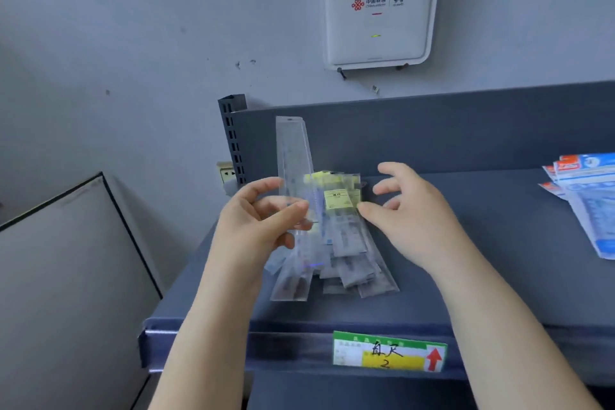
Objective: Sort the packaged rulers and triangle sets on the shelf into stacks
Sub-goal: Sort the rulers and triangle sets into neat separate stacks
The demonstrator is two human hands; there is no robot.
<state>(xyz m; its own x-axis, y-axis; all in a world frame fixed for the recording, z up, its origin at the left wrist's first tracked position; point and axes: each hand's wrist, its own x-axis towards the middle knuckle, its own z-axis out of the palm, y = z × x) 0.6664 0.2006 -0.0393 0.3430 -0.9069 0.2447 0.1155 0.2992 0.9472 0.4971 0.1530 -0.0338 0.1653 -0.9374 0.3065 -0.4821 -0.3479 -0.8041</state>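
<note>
Your left hand (263, 213) is pinching a bundle of clear-sleeved rulers (294, 206), thumb and fingers closed on it mid-length; the bundle stands nearly upright, its top reaching up in front of the shelf's back panel (466, 130). I can't give you an exact count in the bundle: the flat transparent plastic sleeves overlap, at least two. Your right hand (409, 210) is open, fingers spread and curled, thumb tip touching the right edge of the yellow-labelled packs (339, 198), not gripping anything. Below both hands a loose fan of short packaged rulers (349, 263) lies on the shelf (499, 276), roughly five or six, edges blurred so no firm number. Shelf is dark blue-grey and matte. At far right, well apart, one stack of blue-and-white packaged sets (589, 196), about four visible, glossy, with red corner tags, partly cut off by the frame. One green-and-yellow price tag (389, 353) with a red arrow on the shelf's front lip. One white rounded-square router box (379, 7) on the wall.
</note>
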